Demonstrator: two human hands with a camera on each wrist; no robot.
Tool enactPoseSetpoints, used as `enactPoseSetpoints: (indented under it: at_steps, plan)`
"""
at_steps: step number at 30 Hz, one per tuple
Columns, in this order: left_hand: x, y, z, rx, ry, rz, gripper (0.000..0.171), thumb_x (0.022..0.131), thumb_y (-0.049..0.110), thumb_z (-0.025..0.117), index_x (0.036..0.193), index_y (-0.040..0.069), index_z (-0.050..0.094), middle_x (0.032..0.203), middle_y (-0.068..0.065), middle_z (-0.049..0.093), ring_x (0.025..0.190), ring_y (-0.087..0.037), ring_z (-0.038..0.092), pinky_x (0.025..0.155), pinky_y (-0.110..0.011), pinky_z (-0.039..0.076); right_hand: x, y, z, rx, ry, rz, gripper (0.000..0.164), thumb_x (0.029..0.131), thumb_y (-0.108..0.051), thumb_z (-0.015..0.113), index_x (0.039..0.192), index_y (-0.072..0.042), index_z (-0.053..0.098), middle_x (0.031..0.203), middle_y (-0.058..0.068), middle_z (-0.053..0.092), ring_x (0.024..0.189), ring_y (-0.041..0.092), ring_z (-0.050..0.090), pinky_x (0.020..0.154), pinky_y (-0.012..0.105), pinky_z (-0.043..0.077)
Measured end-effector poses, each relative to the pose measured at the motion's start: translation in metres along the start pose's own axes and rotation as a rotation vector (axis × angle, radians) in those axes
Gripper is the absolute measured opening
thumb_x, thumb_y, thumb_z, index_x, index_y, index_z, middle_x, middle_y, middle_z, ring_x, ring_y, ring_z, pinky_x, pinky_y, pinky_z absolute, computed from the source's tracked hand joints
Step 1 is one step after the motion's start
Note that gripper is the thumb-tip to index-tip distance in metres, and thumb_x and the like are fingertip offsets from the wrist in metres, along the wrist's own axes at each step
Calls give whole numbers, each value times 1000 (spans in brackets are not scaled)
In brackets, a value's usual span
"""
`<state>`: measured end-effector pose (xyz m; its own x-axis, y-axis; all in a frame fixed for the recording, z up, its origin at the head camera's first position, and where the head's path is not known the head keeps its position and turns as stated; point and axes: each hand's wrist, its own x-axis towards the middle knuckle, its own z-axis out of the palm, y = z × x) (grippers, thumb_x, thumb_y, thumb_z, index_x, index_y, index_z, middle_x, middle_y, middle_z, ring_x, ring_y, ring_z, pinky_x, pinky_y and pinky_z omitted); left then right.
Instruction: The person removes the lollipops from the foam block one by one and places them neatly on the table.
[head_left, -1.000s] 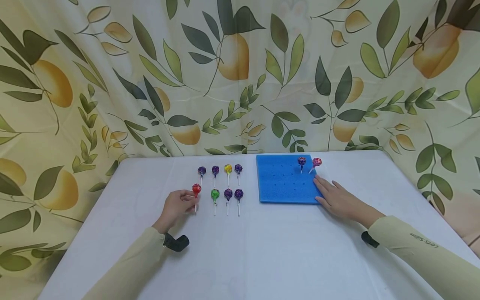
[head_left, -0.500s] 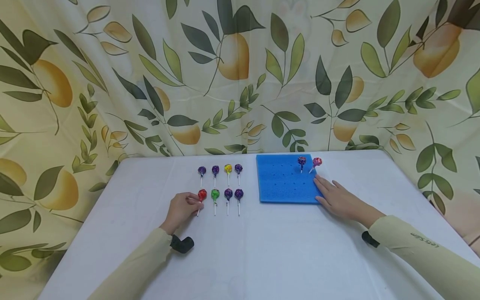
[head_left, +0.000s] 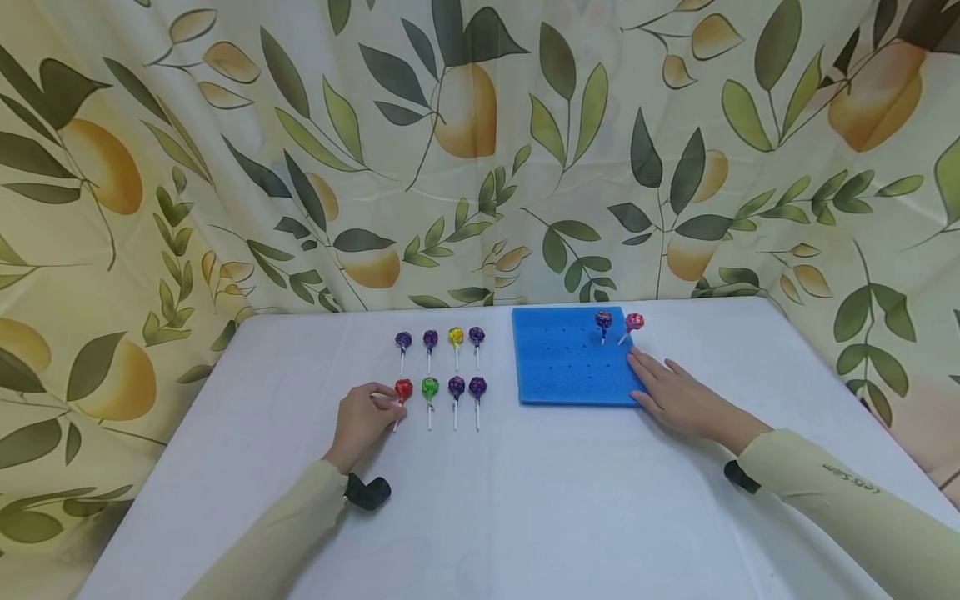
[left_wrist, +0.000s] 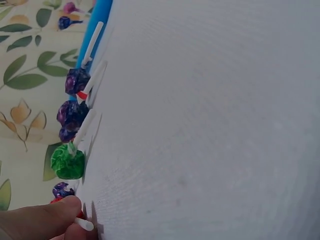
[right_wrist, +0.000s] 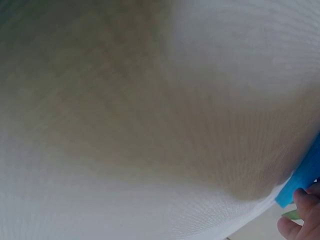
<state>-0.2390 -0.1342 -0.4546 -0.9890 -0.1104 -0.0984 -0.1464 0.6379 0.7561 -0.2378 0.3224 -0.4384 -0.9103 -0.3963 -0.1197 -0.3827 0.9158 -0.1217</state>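
Note:
My left hand [head_left: 363,423] pinches the stick of a red-wrapped lollipop [head_left: 403,389] at the left end of the front row. In the left wrist view, the thumb and finger cover most of the red lollipop, and its white stick [left_wrist: 84,224] pokes out below them. A green lollipop [head_left: 430,387] lies just right of it. My right hand [head_left: 678,402] rests with straight fingers on the right edge of a blue foam board [head_left: 555,358] dotted with small holes. A dark purple lollipop [head_left: 603,320] and a pink one [head_left: 634,322] stand in the board's far right part, the pink one leaning.
Two purple lollipops [head_left: 457,386] continue the front row. Behind lies a row with a yellow lollipop [head_left: 456,336] and several purple ones [head_left: 403,340]. A white cloth covers the table [head_left: 525,500]. A leaf-and-fruit patterned curtain [head_left: 480,208] hangs behind its far edge.
My left hand has moved slightly right and toward me, bringing the red lollipop down into line with the front row; it has barely moved over the last half second. My right hand has stayed put.

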Motion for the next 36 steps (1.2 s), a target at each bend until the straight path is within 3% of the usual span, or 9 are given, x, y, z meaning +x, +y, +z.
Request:
enactPoseSetpoints:
  at_steps: [11,15,20,24,28,36]
  plan:
    - [-1,-1,-1,-4,-32,-24,32,75,15,78,102,3,65,75,-7,72,60,-10,62,73,-33,52,1,1,1,-11,8,-9,69,98,-39,43,145,8,21,152,27,20,140,44,20,111,64,16]
    - [-1,-1,0,-4,-37,-38,30,76,14,77,102,4,66,78,-8,72,62,-11,63,69,-30,53,1,1,2,-14,14,-8,69,98,-39,43,145,8,22,152,27,20,140,44,20,111,64,16]
    - [-2,-1,1,-11,3,-58,31,76,12,76,104,5,66,80,-8,72,64,-12,62,59,-23,51,0,1,1,-7,13,-9,69,99,-39,43,145,8,22,152,27,20,140,44,20,111,64,16]
    - [-2,-2,2,-17,27,-43,31,76,12,76,104,5,66,78,-7,72,65,-13,61,61,-23,48,0,2,1,-12,15,-10,68,99,-38,43,144,8,22,152,28,21,139,44,20,111,64,16]
    - [-1,-3,2,-14,11,-30,32,75,14,78,104,5,67,76,-6,71,66,-13,62,67,-27,50,1,2,1,-13,11,-11,69,99,-39,42,144,8,22,152,28,20,140,44,20,111,64,16]
    - [-1,0,0,17,-34,-79,38,75,19,79,108,6,65,79,-6,70,70,-15,61,72,-30,52,1,1,1,-4,4,-4,70,99,-40,41,145,8,21,153,27,19,140,44,19,111,64,15]
